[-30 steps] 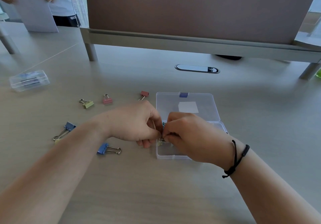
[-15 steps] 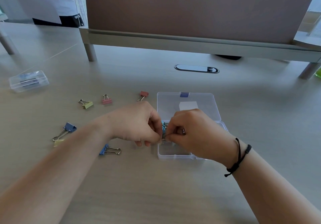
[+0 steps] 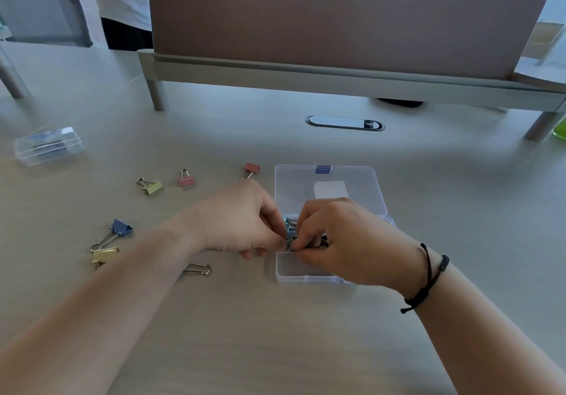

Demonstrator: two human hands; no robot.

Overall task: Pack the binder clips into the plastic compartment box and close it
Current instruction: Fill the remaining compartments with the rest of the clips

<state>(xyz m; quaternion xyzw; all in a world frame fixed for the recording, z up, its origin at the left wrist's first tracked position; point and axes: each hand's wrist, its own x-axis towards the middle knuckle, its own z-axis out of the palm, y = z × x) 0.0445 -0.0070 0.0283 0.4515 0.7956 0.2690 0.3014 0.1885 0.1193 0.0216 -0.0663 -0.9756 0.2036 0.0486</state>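
A clear plastic compartment box [image 3: 306, 277] lies open on the desk, its lid [image 3: 364, 184] folded back flat. My left hand [image 3: 242, 217] and my right hand [image 3: 340, 238] meet over the box's left part, fingers pinched together on a binder clip [image 3: 289, 243]. A teal clip [image 3: 289, 224] shows in the box just behind it. Loose clips lie to the left: red [image 3: 252, 168], pink [image 3: 186, 179], yellow-green [image 3: 151, 186], blue [image 3: 118, 230], pale yellow [image 3: 105, 255]. The wire handle of another clip [image 3: 199, 269] pokes out from under my left forearm.
A second closed clear box [image 3: 49, 146] sits far left. A desk divider on a raised rail [image 3: 337, 76] spans the back, with a cable port [image 3: 344, 122] before it. Another person stands behind the divider at the upper left, beside a grey chair [image 3: 39, 11].
Both hands stay pinched on the clip over the box and have shifted slightly. The person in the back has moved, and their sheet of paper is out of view.
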